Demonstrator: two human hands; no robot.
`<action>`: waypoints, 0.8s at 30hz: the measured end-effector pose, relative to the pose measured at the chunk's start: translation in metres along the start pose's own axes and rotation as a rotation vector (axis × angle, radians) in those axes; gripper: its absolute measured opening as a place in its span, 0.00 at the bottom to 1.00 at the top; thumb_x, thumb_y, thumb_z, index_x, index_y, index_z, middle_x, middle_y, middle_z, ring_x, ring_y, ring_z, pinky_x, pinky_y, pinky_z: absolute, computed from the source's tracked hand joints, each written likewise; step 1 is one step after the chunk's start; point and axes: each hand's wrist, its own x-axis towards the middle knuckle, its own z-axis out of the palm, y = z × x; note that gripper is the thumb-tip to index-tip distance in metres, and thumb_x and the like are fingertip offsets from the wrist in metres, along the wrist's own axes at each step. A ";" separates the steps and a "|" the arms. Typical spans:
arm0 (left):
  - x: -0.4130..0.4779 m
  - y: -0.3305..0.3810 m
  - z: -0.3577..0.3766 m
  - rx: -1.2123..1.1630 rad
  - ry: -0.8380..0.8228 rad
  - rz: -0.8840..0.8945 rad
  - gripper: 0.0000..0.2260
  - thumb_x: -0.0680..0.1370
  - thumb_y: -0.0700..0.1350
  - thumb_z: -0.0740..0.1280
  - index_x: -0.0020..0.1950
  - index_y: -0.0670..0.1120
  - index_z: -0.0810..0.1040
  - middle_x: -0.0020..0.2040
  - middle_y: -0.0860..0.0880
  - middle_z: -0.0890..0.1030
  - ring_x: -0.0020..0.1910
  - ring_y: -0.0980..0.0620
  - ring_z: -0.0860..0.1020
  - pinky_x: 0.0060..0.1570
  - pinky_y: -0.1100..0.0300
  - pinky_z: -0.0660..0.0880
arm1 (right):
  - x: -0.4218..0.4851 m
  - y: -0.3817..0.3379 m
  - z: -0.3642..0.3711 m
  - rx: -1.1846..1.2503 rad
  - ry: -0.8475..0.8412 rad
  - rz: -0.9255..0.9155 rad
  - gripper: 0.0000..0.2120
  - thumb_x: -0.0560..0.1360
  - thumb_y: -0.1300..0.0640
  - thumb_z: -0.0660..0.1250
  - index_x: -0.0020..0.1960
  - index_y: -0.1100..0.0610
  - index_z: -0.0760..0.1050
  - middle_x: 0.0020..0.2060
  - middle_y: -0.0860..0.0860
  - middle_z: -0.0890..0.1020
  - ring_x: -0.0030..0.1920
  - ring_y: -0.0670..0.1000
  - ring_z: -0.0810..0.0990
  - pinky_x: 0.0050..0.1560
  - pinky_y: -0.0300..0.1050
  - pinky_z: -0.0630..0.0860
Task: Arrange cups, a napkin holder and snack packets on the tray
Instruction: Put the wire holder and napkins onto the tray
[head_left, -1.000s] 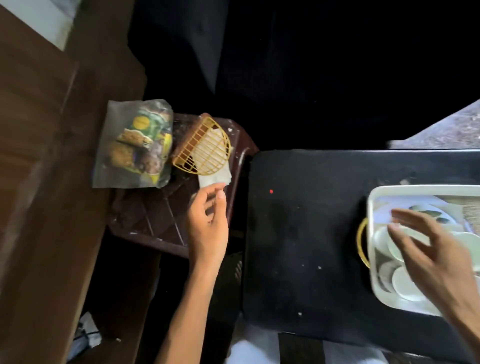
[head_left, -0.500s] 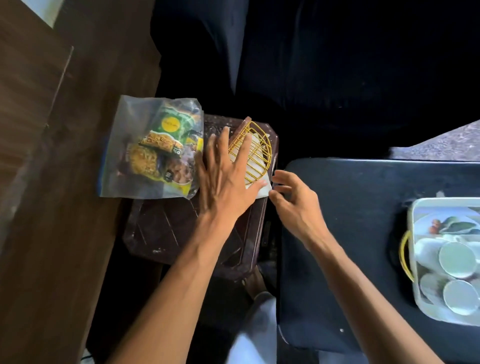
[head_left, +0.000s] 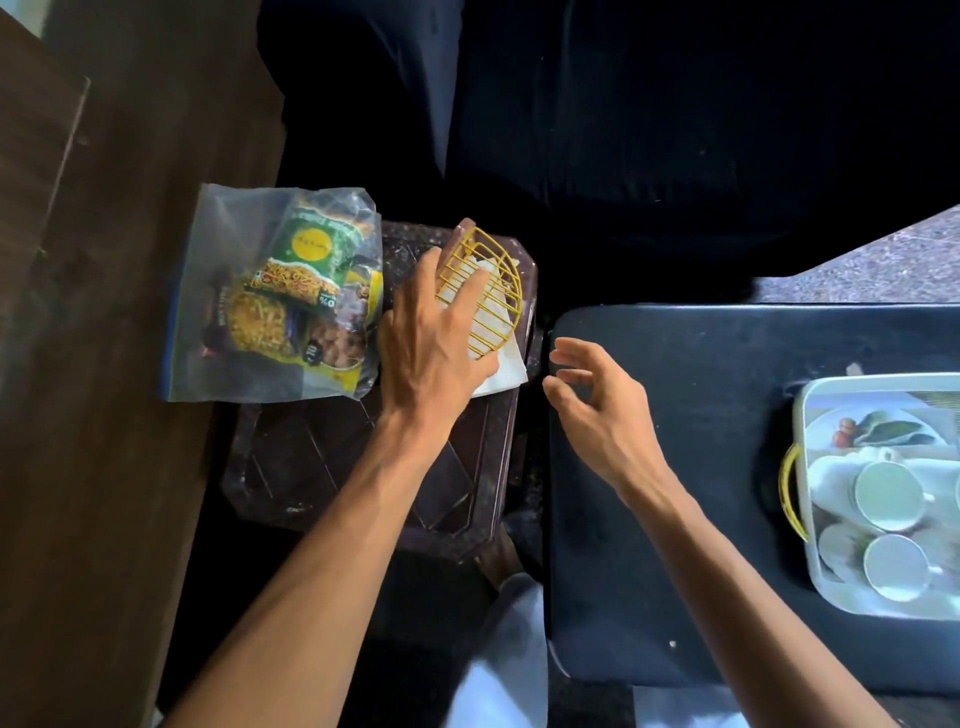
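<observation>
A yellow wire napkin holder with white napkins in it lies on a dark brown stool. My left hand rests on the holder, fingers wrapping its near side. To its left lies a clear bag of snack packets. My right hand hovers open just right of the stool, holding nothing. A white tray with a yellow handle sits at the right edge, with white cups lying in it.
The tray rests on a black table. A brown wooden surface runs along the left. A dark gap separates the stool from the black table. Dark cloth fills the top of the view.
My left hand has closed further around the napkin holder. My right hand left the tray, came across to the stool's right edge, and has now drawn back slightly from the napkins.
</observation>
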 end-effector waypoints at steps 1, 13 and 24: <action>-0.001 -0.001 -0.004 -0.022 0.029 -0.009 0.38 0.66 0.51 0.81 0.74 0.52 0.72 0.77 0.40 0.67 0.70 0.38 0.72 0.64 0.43 0.75 | 0.000 -0.002 -0.002 0.017 0.014 -0.007 0.19 0.79 0.58 0.68 0.69 0.54 0.74 0.61 0.47 0.81 0.58 0.44 0.80 0.46 0.21 0.71; -0.107 0.095 -0.022 -1.064 0.025 -0.227 0.35 0.67 0.52 0.78 0.73 0.53 0.74 0.71 0.51 0.72 0.69 0.47 0.76 0.64 0.45 0.78 | -0.068 -0.005 -0.083 0.567 -0.042 -0.035 0.14 0.81 0.48 0.66 0.65 0.49 0.77 0.58 0.49 0.85 0.57 0.48 0.84 0.54 0.46 0.80; -0.190 0.330 0.024 -0.978 -0.249 -0.139 0.32 0.75 0.48 0.75 0.78 0.51 0.68 0.80 0.59 0.63 0.76 0.70 0.61 0.73 0.71 0.62 | -0.152 0.108 -0.259 0.424 0.323 0.166 0.13 0.81 0.55 0.64 0.62 0.51 0.82 0.52 0.47 0.87 0.54 0.49 0.86 0.53 0.46 0.82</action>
